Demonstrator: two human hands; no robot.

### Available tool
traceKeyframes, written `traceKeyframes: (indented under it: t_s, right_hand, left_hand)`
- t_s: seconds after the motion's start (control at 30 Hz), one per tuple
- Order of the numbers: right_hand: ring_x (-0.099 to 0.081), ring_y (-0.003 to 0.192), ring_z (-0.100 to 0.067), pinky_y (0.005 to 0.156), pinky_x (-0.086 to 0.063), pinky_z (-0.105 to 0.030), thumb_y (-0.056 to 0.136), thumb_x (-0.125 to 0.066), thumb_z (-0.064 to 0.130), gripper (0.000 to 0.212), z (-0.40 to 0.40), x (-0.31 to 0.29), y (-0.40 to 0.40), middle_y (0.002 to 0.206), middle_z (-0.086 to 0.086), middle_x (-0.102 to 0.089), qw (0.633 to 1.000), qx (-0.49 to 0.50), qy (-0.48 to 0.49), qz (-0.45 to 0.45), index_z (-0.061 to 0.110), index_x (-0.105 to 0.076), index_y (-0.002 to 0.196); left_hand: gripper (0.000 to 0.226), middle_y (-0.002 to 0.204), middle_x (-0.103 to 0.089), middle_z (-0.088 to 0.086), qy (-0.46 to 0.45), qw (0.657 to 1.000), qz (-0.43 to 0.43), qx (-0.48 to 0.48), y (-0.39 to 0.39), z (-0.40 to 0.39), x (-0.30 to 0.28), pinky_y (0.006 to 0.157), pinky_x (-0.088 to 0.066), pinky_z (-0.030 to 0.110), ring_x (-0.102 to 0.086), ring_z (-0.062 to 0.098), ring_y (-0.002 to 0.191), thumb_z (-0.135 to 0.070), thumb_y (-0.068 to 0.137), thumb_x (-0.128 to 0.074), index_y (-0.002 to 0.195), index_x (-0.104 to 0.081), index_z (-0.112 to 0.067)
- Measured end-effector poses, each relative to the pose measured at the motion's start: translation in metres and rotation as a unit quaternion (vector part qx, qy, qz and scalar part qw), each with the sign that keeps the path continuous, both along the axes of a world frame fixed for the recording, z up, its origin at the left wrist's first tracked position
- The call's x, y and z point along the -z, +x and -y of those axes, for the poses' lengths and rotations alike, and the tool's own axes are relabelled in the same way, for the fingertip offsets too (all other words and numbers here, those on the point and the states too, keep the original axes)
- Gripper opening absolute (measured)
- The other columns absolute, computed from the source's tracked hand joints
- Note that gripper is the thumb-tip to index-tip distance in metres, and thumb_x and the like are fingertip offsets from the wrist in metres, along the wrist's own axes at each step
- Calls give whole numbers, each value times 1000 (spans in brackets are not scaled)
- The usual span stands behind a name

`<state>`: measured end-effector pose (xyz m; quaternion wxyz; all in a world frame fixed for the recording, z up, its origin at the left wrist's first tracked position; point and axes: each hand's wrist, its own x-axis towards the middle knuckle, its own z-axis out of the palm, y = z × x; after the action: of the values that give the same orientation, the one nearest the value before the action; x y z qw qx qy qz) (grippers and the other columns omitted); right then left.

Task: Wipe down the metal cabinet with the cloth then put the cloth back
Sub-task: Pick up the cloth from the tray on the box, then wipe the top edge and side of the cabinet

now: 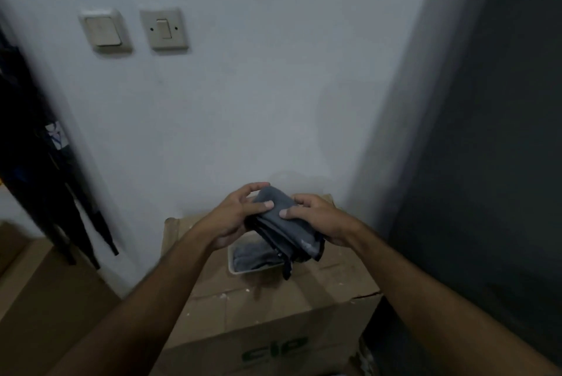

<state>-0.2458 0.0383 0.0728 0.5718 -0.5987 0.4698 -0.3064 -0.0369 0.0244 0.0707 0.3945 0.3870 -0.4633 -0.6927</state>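
nearest, two bare forearms reach in from the bottom corners over a brown cardboard box (273, 308) with green lettering on its near face. on the box top sits a small white tray (232, 266) with some grey fabric lying in it. just above the tray, both hands hold a folded grey cloth (284, 223) with dark edging. the left hand (234, 217) grips the cloth's left and far end, thumb pressed on top and fingers curled around the far edge. the right hand (319, 219) pinches the right side, thumb on top and fingers underneath. the cloth's long axis runs from far-left to near-right, its near end drooping down toward the tray, a dark strip hanging from it. to the right stands the dark metal cabinet (486, 162), its side tall and blurred. behind the box rises a pale wall (243, 101) carrying two switches (105, 30), and dark items hang at the far left.
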Motion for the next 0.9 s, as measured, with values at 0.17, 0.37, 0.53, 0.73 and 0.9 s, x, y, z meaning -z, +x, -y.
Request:
traceKeyframes:
  t_s: [0.17,0.37,0.53,0.73,0.9]
  right_hand:
    - [-66,75,-24,63,-52,-33,90,-70,12,13,-41,-36,-44,86,-10,-70,998,26,-53,-4,17,-59,93]
    - [-56,73,-12,68,-45,-29,98,-60,31,18,-114,-75,-91,77,2,-59,996,30,-64,56,21,-55,84]
    - [-56,80,-9,76,-46,-31,101,-53,41,23,-178,-95,-137,80,8,-58,982,84,-167,-13,23,-56,87]
    - [-56,77,-8,62,-47,-22,91,-63,47,30,-273,-108,-213,100,1,-53,933,100,-338,-71,26,-46,104]
    - [-53,80,2,64,-45,-13,93,-68,31,29,-348,-138,-276,106,-4,-50,878,153,-445,-85,20,-48,113]
  left_hand:
    - [56,120,-68,19,-27,990,38,134,-31,-26,-37,92,-57,38,-66,30,106,1,78,-73,132,-57,0]
    - [29,99,-61,18,-196,950,171,171,-85,-73,-85,80,-63,42,-68,26,90,19,94,-49,100,-55,-10]
    - [25,106,-69,19,-283,934,145,161,-146,-128,-107,82,-61,37,-69,28,99,24,87,-52,92,-54,0]
    - [44,106,-71,9,-303,942,52,131,-235,-219,-132,83,-60,36,-70,27,104,25,81,-58,74,-70,-17]
    - [36,111,-71,6,-320,944,9,80,-314,-291,-161,82,-62,33,-71,22,105,23,86,-57,104,-64,-8]
